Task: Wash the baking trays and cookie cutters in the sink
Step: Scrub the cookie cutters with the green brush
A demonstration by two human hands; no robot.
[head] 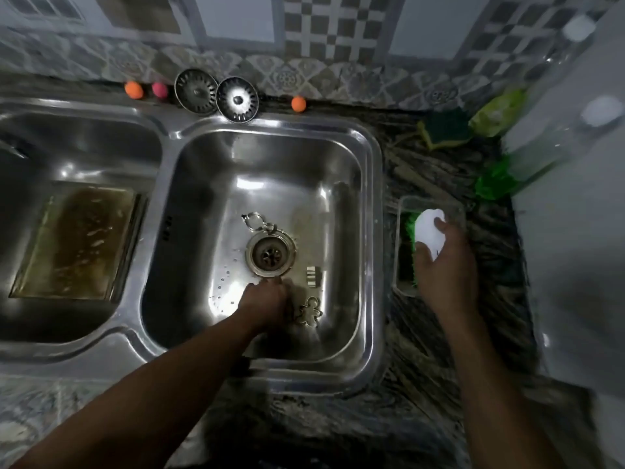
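A steel double sink fills the view. The right basin (338, 157) holds three metal cookie cutters: a gingerbread-man shape (309, 312), a small ring-like one (314, 275) and a wire-outline one (254, 221) beside the drain (269, 256). My left hand (267, 299) reaches down to the basin floor just below the drain, fingers curled; what it holds is hidden. A greasy baking tray (77, 242) lies in the left basin. My right hand (444, 262) grips a white foamy sponge (429, 230) over a clear plastic container (402, 231) on the counter.
Two sink strainers (216, 96) lean against the back wall with small orange and pink balls (134, 89) beside them. A green scouring pad (443, 128), a green packet (497, 113) and a green bottle (497, 179) sit on the dark counter at right.
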